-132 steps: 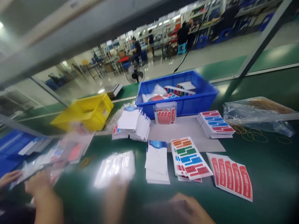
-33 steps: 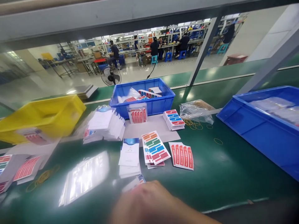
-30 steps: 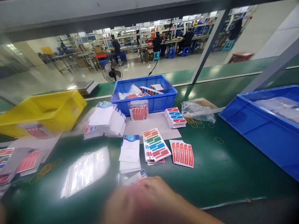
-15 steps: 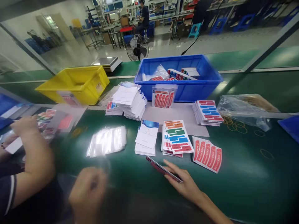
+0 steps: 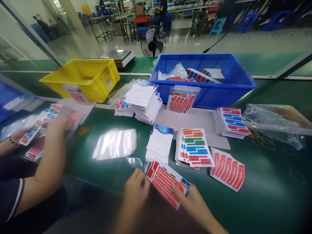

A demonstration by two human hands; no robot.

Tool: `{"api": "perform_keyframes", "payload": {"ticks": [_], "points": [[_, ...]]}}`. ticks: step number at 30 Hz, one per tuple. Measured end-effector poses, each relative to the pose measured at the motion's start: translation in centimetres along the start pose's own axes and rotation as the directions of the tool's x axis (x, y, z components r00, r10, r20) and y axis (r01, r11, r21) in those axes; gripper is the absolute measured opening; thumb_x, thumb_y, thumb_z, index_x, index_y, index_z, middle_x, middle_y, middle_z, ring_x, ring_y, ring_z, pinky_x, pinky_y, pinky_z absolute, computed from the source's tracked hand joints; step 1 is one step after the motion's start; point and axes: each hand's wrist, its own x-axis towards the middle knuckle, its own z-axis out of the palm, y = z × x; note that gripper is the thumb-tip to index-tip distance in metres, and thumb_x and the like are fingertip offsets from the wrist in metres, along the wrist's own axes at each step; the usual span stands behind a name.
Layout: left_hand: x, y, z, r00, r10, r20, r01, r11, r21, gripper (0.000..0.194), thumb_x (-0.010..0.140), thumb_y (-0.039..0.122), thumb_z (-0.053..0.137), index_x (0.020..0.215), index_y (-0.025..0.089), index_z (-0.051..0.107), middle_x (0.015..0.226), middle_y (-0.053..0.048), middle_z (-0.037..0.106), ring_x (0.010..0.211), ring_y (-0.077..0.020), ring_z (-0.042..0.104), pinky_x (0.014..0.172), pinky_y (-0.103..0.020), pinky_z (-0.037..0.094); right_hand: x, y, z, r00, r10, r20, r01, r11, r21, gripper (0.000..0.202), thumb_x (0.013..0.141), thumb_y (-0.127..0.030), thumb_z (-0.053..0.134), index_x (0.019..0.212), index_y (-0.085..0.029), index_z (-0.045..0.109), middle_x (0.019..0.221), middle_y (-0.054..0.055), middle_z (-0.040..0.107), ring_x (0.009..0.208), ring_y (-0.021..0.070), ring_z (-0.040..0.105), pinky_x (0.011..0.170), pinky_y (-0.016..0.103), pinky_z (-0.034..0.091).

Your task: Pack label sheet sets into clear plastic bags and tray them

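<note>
My right hand (image 5: 192,203) grips a small set of sticker sheets (image 5: 167,185), thumb on top. The uppermost sheet has red curved labels marked Max Level and Min Level; blue and green bits show along the edges. My left hand (image 5: 136,188) is closed in a pinch by the set's left end. Thin clear film of a plastic bag (image 5: 134,162) shows at its fingertips, partly hidden. Just beyond lie white leaflets (image 5: 159,143) with a blue top, a pile of multicoloured sticker sheets (image 5: 197,147) and red label sheets (image 5: 227,169). A stack of clear bags (image 5: 115,144) lies further left.
Behind stand a yellow bin (image 5: 84,79), a blue bin (image 5: 202,92) and a tall leaflet stack (image 5: 143,99). More sticker sheets (image 5: 232,122), rubber bands (image 5: 262,139) and a plastic bag (image 5: 273,122) are to the right. At left, a co-worker's arm (image 5: 52,152) reaches over sheets.
My left hand has moved right from near the clear bags to the sheets' end, with film now at its fingers. My right hand has tilted the sheets so their printed face shows.
</note>
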Motion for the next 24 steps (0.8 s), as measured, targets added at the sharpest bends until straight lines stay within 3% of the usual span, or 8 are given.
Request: {"api": "perform_keyframes", "payload": {"ticks": [8, 16, 21, 24], "points": [[0.3, -0.5, 0.6, 1.0, 0.026, 0.007, -0.026, 0.999, 0.036, 0.023, 0.081, 0.009, 0.045, 0.062, 0.021, 0.039, 0.065, 0.002, 0.047, 0.056, -0.0084, 0.046, 0.054, -0.02, 0.038, 1.0, 0.5, 0.3, 0.975, 0.113, 0.189, -0.14, 0.98, 0.138, 0.05, 0.079, -0.056, 0.065, 0.103, -0.012, 0.065, 0.095, 0.012, 0.073, 0.087, 0.0336, 0.068, 0.077, 0.043, 0.055], [0.0, -0.7, 1.0, 0.997, 0.073, -0.015, -0.072, 0.996, 0.055, 0.02, 0.081, 0.009, 0.046, 0.065, 0.02, 0.044, 0.067, 0.001, 0.051, 0.057, -0.009, 0.049, 0.054, -0.02, 0.039, 1.9, 0.1, -0.3, 0.942, 0.153, 0.3, -0.212, 0.962, 0.173, 0.055, 0.077, -0.061, 0.065, 0.104, -0.013, 0.061, 0.101, 0.012, 0.071, 0.099, 0.0346, 0.066, 0.085, 0.047, 0.052], [0.2, -0.8, 1.1, 0.99, 0.138, -0.018, -0.138, 0.99, 0.039, 0.015, 0.082, 0.01, 0.047, 0.07, 0.02, 0.048, 0.071, -0.001, 0.055, 0.062, -0.0104, 0.053, 0.057, -0.02, 0.043, 2.3, 0.6, -0.2, 0.949, 0.16, 0.27, -0.21, 0.964, 0.165, 0.057, 0.075, -0.063, 0.066, 0.104, -0.014, 0.06, 0.103, 0.013, 0.071, 0.103, 0.0358, 0.064, 0.087, 0.048, 0.052], [0.4, -0.9, 1.0, 0.992, 0.119, -0.045, -0.117, 0.992, 0.041, 0.016, 0.083, 0.01, 0.046, 0.071, 0.02, 0.049, 0.072, -0.001, 0.056, 0.065, -0.011, 0.054, 0.059, -0.021, 0.044, 2.3, 1.3, 0.3, 0.957, 0.176, 0.229, -0.224, 0.953, 0.204, 0.061, 0.074, -0.064, 0.066, 0.107, -0.013, 0.06, 0.104, 0.014, 0.07, 0.105, 0.0374, 0.063, 0.084, 0.048, 0.053]]}}
